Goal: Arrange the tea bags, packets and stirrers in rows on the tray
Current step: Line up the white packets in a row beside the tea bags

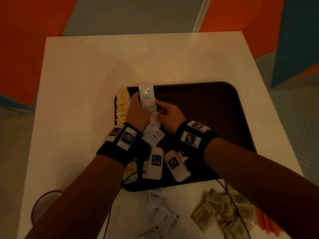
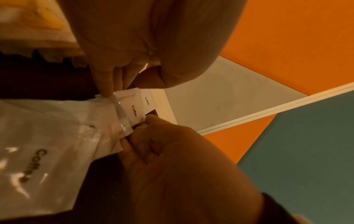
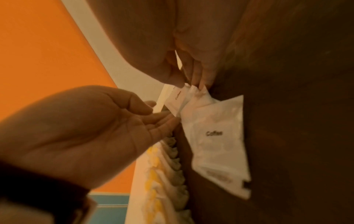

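Observation:
A dark brown tray [image 1: 207, 109] lies on the white table [image 1: 86, 75]. Yellow tea bags [image 1: 122, 104] form a column along its left edge. Beside them runs a column of white coffee packets [image 1: 146, 91]. My left hand [image 1: 138, 109] lies between the two columns, its straight fingers [image 3: 164, 119] touching the left edge of a middle coffee packet [image 1: 151, 105]. My right hand [image 1: 165, 112] pinches that packet's right edge [image 3: 191, 89] between thumb and fingers. Another coffee packet [image 1: 153, 136] lies tilted below my hands.
Loose coffee packets [image 1: 162, 216] lie on the table in front of the tray. Brown sugar packets [image 1: 224, 211] are heaped at the front right, with orange stirrers [image 1: 264, 221] beside them. A round dark object [image 1: 43, 204] sits off the table's front left.

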### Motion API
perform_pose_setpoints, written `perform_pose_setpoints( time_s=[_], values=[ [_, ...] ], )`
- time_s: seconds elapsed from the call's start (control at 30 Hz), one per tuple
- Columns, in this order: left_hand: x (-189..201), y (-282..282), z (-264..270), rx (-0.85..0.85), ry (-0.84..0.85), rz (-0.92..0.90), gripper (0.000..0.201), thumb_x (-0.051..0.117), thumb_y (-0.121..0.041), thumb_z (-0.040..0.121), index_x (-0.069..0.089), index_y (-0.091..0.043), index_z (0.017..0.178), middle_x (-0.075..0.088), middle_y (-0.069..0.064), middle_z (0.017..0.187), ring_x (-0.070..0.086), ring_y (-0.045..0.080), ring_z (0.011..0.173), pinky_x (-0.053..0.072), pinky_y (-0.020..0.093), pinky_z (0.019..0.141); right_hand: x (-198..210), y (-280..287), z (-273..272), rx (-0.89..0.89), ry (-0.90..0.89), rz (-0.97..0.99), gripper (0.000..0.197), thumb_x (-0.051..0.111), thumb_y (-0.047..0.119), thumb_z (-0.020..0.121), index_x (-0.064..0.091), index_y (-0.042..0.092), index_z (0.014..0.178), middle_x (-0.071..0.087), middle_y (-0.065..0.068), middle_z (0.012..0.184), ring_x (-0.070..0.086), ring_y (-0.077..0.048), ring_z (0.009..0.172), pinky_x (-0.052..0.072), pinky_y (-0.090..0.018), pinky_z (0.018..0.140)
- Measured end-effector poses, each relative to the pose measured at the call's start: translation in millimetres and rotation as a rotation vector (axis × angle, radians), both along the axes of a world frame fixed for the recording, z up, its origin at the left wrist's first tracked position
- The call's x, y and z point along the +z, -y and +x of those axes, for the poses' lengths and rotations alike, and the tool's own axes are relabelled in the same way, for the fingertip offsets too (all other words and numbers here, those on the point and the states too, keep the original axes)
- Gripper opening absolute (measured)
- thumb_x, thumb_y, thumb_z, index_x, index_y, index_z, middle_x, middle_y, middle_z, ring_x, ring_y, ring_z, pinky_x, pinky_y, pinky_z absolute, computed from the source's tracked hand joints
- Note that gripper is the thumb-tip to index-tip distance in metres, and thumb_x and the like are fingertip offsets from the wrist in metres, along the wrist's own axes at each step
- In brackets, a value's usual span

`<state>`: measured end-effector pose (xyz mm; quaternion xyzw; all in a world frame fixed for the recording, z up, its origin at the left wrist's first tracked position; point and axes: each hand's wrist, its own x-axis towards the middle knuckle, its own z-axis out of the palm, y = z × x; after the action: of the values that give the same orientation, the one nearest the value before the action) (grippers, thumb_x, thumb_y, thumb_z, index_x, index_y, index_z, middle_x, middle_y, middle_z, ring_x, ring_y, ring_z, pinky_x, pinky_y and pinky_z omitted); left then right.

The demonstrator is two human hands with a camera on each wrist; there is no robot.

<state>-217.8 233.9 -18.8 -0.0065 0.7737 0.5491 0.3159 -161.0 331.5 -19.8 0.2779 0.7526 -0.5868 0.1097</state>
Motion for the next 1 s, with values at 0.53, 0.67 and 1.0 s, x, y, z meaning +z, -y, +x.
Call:
perform_pose_setpoints(
  time_s=[0.53, 0.67, 1.0],
  values=[
    [4.0, -5.9, -5.6, -0.016, -0.069, 0.005, 0.072, 0.041, 0.008, 0.085, 0.009, -0.015, 0.146, 0.034, 0.011, 0.146, 0.039, 0.026, 0.131, 0.037, 0.041, 0.108, 3.5, -2.3, -10.4, 0.026, -0.076, 0.004, 0.053, 0.042, -0.006, 0.090, 0.034, 0.007, 0.140, 0.029, -0.008, 0.151, 0.031, -0.020, 0.138, 0.029, -0.036, 0.113],
    [5.2, -6.7, -8.7, -0.049, -0.086, -0.024, 0.070, 0.039, 0.009, 0.086, 0.009, -0.012, 0.145, 0.038, 0.012, 0.143, 0.042, 0.025, 0.127, 0.038, 0.032, 0.103, 5.9, -6.4, -15.7, 0.058, -0.018, 0.022, 0.055, 0.039, -0.008, 0.089, 0.031, 0.008, 0.142, 0.031, -0.010, 0.150, 0.031, -0.022, 0.138, 0.032, -0.035, 0.111],
    [8.3, 3.4, 1.5, -0.152, -0.122, -0.011, 0.062, 0.038, 0.010, 0.085, 0.019, -0.010, 0.142, 0.045, 0.013, 0.136, 0.049, 0.026, 0.119, 0.043, 0.039, 0.101, 1.6, -1.8, 0.3, 0.034, -0.003, -0.021, 0.057, 0.038, -0.008, 0.086, 0.035, 0.010, 0.141, 0.044, -0.012, 0.142, 0.042, -0.023, 0.131, 0.039, -0.043, 0.108]
  ],
)
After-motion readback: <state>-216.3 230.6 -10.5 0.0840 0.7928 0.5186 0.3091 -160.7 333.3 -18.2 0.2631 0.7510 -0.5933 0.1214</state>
